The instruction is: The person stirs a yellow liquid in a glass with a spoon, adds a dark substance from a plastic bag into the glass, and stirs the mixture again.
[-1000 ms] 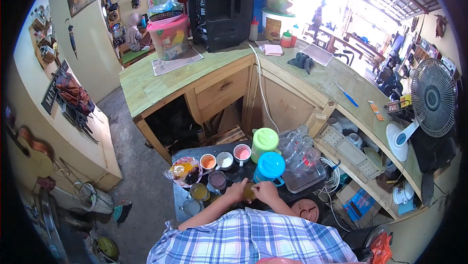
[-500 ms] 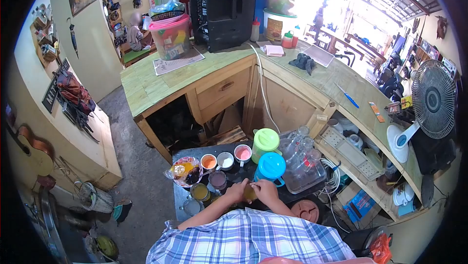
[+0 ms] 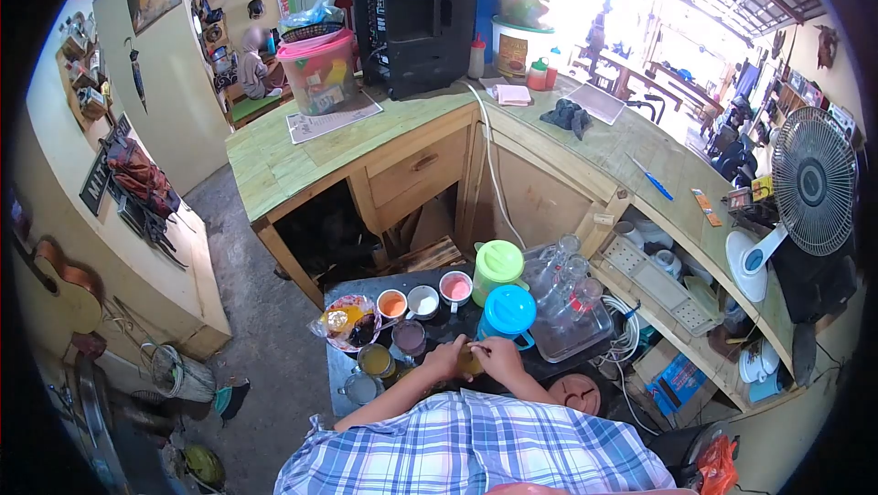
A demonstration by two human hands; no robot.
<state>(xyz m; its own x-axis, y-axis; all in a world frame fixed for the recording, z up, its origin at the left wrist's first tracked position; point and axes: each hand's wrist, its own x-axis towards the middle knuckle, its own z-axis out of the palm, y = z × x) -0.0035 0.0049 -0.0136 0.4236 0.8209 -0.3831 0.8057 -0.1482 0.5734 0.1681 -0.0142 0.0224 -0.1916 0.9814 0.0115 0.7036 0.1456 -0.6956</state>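
Nearest, at the bottom edge, both hands meet over a small yellowish container (image 3: 469, 362): the left hand (image 3: 445, 360) wraps its side and the right hand (image 3: 499, 358) closes around it from the other side, fingertips pinching at its top. It sits at the near edge of a dark low table (image 3: 334, 367), just in front of a blue-lidded jug (image 3: 507, 314). To the left stand small glasses of coloured liquid (image 3: 376, 360) and a plate of mixed items (image 3: 346, 320). Behind them — a row of three cups (image 3: 422, 298), a green-lidded jug (image 3: 497, 266) and a clear tray of upturned glasses (image 3: 572, 312). Beyond, an L-shaped wooden counter (image 3: 274, 161) wraps the corner; it carries a black speaker (image 3: 413, 15) and a pink tub (image 3: 320, 65). A white fan (image 3: 809, 186) stands at far right — a guitar (image 3: 59, 280) leans at far left.
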